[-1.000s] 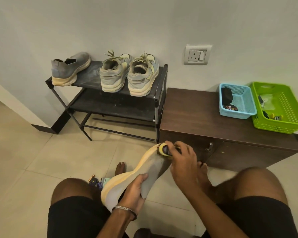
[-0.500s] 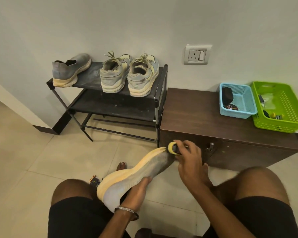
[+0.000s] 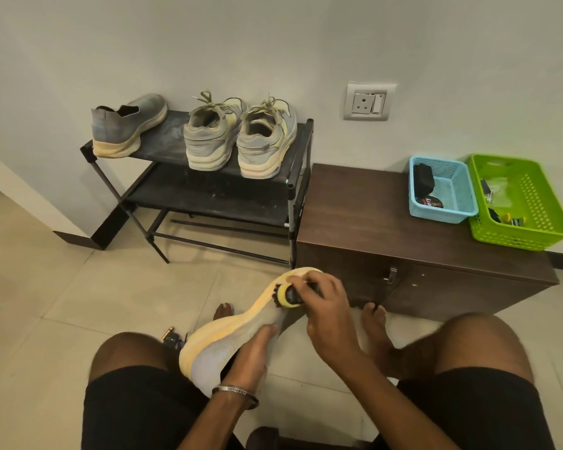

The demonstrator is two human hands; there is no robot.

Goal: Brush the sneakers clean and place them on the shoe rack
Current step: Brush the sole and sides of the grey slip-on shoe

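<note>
Three sneakers (image 3: 195, 134) already sit on the shoe rack (image 3: 208, 203), up and left of your grip. Your left hand (image 3: 251, 358) clasps the fourth sneaker (image 3: 231, 332) at its heel end; your right hand (image 3: 322, 306) grips the brush (image 3: 288, 295) against its toe. You're mid-brushing; next, work heelward, then probably shelve it.

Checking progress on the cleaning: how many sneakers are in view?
4. Three sit on the rack's top shelf: a slip-on and a laced pair. One is in the hands.
</note>
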